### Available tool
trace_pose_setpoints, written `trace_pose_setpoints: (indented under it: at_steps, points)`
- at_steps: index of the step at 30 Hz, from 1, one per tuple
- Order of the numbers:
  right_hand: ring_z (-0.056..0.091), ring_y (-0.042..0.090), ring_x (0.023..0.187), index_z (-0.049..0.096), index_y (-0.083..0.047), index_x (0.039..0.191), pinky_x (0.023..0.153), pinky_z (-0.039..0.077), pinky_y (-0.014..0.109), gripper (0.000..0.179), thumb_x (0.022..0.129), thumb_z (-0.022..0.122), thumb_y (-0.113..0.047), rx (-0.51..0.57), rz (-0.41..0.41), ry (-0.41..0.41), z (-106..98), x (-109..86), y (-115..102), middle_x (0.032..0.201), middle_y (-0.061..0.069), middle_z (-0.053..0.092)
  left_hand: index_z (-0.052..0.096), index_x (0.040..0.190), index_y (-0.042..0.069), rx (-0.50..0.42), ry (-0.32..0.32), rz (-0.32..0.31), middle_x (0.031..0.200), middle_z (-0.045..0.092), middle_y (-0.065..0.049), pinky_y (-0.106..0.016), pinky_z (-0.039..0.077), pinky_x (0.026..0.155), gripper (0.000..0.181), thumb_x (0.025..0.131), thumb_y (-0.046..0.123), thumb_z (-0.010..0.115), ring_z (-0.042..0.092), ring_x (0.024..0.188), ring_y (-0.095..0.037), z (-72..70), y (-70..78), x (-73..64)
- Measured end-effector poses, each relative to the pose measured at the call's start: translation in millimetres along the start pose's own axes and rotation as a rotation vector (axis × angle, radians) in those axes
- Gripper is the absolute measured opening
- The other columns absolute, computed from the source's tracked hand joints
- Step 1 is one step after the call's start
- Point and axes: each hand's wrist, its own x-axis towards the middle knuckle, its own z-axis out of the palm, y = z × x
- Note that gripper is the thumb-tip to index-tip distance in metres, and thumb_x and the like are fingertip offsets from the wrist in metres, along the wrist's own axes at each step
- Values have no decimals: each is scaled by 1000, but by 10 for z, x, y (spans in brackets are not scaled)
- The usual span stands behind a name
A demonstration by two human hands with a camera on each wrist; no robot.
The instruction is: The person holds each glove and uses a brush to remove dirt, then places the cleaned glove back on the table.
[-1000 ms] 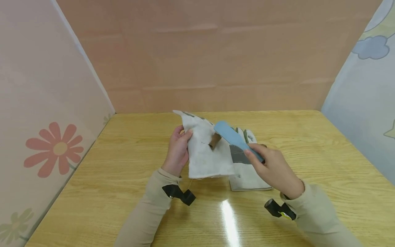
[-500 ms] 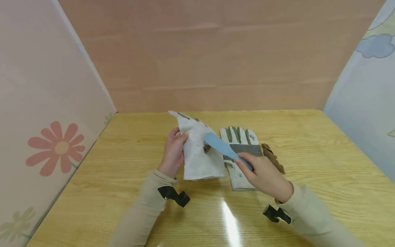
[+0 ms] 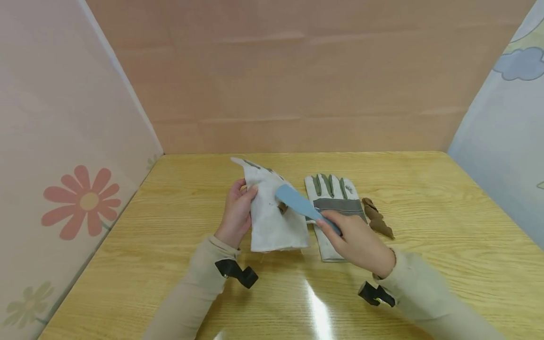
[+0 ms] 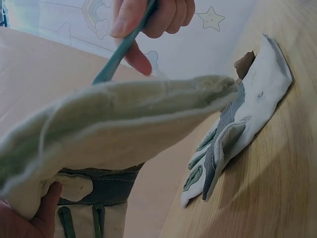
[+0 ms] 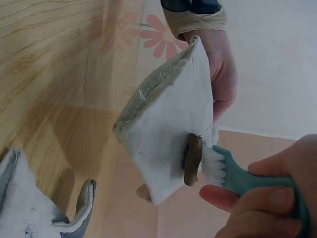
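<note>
My left hand point(image 3: 235, 212) grips a white work glove point(image 3: 272, 231) by its side edge, lifted above the table with the cuff toward me. On the glove's face sits a brown, mud-like lump point(image 5: 192, 159). My right hand point(image 3: 359, 243) holds a blue brush point(image 3: 299, 203) by its handle. In the right wrist view its white bristles point(image 5: 213, 166) meet the lump's edge. A second glove point(image 3: 337, 205), white with grey and green strips, lies on the table to the right, partly covered by my right hand in the head view.
Brown pieces point(image 3: 376, 219) lie on the wooden table point(image 3: 187, 198) just right of the second glove. Patterned panels stand at left and right, and a plain brownish backdrop point(image 3: 297, 85) rises behind the table.
The brush and right hand have moved left and slightly down, bringing the brush head over the lump. The held glove has shifted slightly left. The brown pieces on the table have come into sight.
</note>
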Motion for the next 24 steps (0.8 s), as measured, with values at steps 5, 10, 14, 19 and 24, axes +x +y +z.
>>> trace_pose_setpoints:
  at_steps: [5,10,14,19,24]
  points:
    - [16,-3,42,56,-13,89,42,24,17,19,100,43,-22,9,34,-37,21,-31,-4,53,-11,24,39,127,-3,11,6,15,105,57,-10,-24,47,77,32,96,1,42,58,90,-11,-14,4,-6]
    - [17,-3,42,56,-12,89,41,25,17,20,100,43,-22,5,42,-57,25,-70,11,53,-11,25,40,126,-3,36,16,13,105,57,-11,-25,47,78,31,96,1,42,58,91,-12,-7,5,-13]
    - [17,-3,42,58,-10,94,41,25,17,19,100,44,-21,-1,46,-59,26,-99,23,52,-12,25,41,126,-2,51,24,3,107,57,-12,-25,47,78,31,96,1,42,57,91,-13,-2,3,-17]
    - [16,-3,41,60,-8,101,40,25,18,22,100,44,-22,-8,53,-68,26,-123,33,50,-12,24,42,125,-2,51,29,1,105,57,-10,-25,47,77,29,96,1,42,57,90,-12,0,0,-25]
    - [16,-3,42,61,-8,99,41,26,18,22,99,44,-22,-19,50,-67,27,-145,40,51,-12,24,43,123,-1,41,38,3,101,57,-7,-24,47,76,28,95,1,43,58,86,-10,0,-1,-39]
